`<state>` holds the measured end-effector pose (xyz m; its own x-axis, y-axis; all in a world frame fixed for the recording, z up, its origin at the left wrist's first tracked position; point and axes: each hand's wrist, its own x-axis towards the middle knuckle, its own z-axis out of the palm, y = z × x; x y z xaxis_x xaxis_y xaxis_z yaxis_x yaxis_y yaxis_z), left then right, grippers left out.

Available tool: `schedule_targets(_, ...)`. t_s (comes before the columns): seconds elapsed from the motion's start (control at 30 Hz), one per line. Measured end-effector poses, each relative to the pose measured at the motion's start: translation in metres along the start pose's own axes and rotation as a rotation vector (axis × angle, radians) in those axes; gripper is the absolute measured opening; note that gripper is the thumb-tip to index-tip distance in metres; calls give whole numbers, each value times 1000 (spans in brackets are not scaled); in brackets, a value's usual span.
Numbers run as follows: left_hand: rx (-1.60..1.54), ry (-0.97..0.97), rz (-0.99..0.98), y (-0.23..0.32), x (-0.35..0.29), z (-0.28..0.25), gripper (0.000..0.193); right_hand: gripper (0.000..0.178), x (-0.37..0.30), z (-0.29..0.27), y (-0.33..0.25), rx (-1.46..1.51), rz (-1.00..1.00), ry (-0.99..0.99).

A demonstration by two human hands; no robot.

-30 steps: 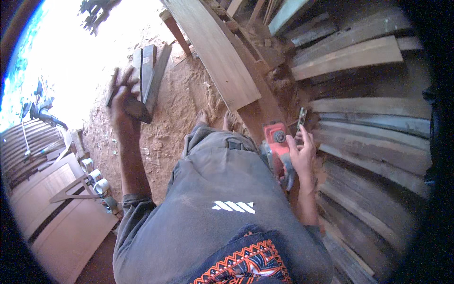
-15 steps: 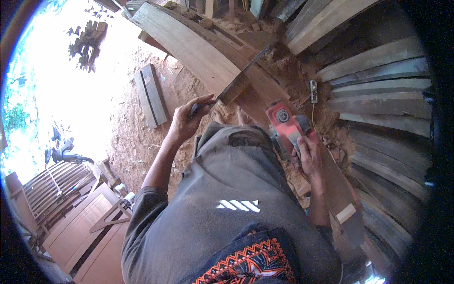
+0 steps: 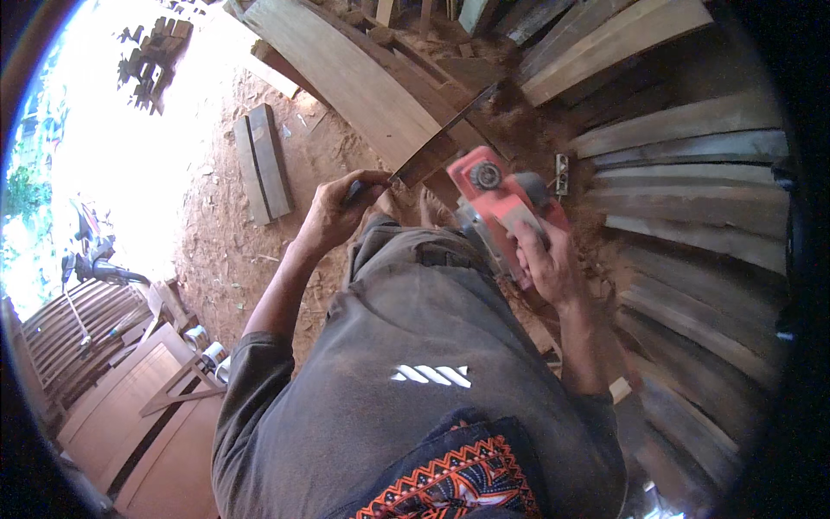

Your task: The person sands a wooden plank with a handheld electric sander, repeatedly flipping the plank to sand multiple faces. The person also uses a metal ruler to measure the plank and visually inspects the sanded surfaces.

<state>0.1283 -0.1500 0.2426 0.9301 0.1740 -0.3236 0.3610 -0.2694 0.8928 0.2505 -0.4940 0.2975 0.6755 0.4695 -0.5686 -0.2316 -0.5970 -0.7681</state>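
My left hand (image 3: 339, 208) is closed on the dark near end of a long, thin, straight metal blade (image 3: 441, 137). The blade reaches away to the upper right, across the near end of a long pale wooden board (image 3: 354, 82); its exact kind I cannot make out. My right hand (image 3: 546, 259) grips the handle of a red electric hand planer (image 3: 501, 195), slightly smeared by motion. The planer is in front of my right hip, close to the blade and the board's near end.
Stacked planks (image 3: 692, 186) line the right side, with a power socket block (image 3: 562, 175) beside them. Two short dark timbers (image 3: 264, 164) lie on the dusty ground at left. Wooden panels (image 3: 130, 398) lean at lower left, near a parked motorcycle (image 3: 95, 251).
My right hand has lifted the planer and brought it left, nearer the blade. The left hand keeps hold of the blade's end, almost unmoved. The view has shifted slightly.
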Motion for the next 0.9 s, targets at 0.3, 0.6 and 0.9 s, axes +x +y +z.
schedule_targets(0.3, -447, 405, -123, -30, -67, -13, 32, 52, 64, 17, -57, -55, -35, -65)
schedule_targets(0.6, -447, 762, -188, -55, -114, -37, 35, 55, 190, 91, -148, -4, -516, -97)
schedule_targets(0.9, -486, 798, -160, -67, -93, -70, 35, 49, 171, 81, -133, -26, -538, -95)
